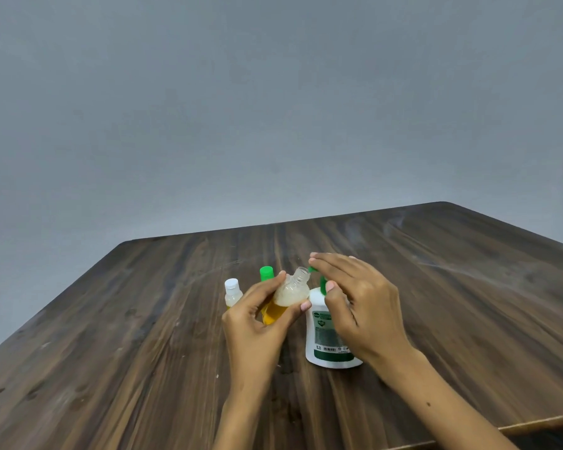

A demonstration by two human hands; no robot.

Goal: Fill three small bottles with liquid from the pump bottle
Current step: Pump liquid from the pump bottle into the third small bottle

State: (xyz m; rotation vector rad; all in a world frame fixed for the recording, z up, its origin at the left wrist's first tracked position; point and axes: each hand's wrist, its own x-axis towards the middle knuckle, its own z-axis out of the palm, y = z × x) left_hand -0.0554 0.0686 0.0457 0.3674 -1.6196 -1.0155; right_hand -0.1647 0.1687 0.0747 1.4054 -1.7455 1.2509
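Left hand (257, 323) grips tilted open bottle (290, 295), mouth at pump (333, 329) nozzle; right hand (358, 306) lies flat on pump head, fingers straight. Two capped bottles behind.

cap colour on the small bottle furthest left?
White, on the small clear bottle standing left of the left hand; head view.

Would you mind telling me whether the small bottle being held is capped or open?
Open: the small bottle shows a bare threaded neck, tilted toward the pump bottle.
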